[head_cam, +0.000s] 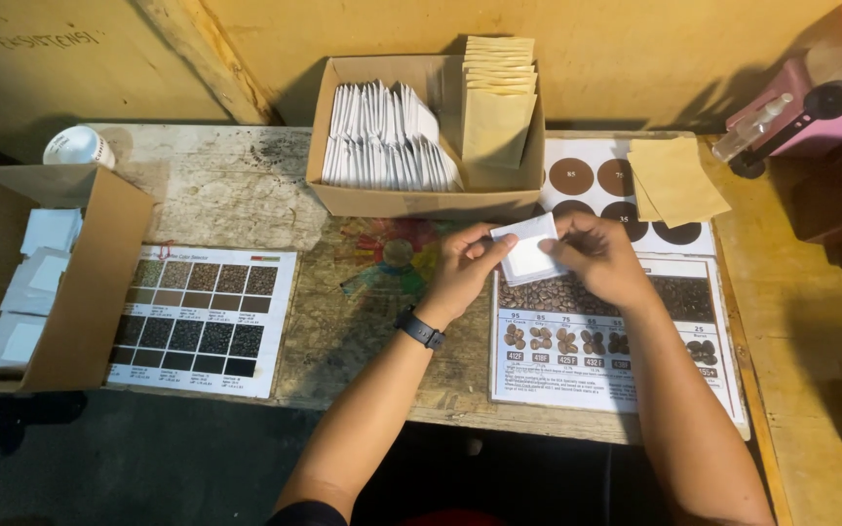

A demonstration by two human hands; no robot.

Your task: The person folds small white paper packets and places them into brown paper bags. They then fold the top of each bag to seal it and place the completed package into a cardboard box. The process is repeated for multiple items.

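Pinching a small white square paper sachet between them, the left hand and right hand clamp its edges just in front of the open brown cardboard box.

The sachet is a small white square packet, flat and slightly tilted, pinched at its left and right edges between the left hand and the right hand. It's up off the table, just in front of the cardboard box and above the coffee bean chart.
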